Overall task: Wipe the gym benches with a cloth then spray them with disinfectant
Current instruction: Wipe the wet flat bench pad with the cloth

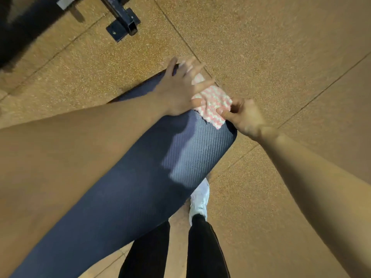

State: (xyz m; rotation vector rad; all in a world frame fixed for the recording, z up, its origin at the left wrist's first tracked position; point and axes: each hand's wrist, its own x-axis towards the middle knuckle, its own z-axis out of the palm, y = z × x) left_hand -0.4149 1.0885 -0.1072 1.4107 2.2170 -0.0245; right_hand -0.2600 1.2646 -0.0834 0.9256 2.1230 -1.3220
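Note:
A dark blue padded gym bench (140,187) with a ribbed surface runs from the lower left to the middle of the view. A pink and white checked cloth (215,105) lies on its far end. My left hand (180,87) lies flat with spread fingers on the cloth's far part. My right hand (244,117) pinches the cloth's near right edge between thumb and fingers at the bench's right side. No spray bottle is in view.
Speckled orange-brown rubber floor tiles (281,57) surround the bench. A black metal machine foot (124,25) stands at the upper left. My legs in black trousers and a white shoe (199,199) stand beside the bench at the bottom.

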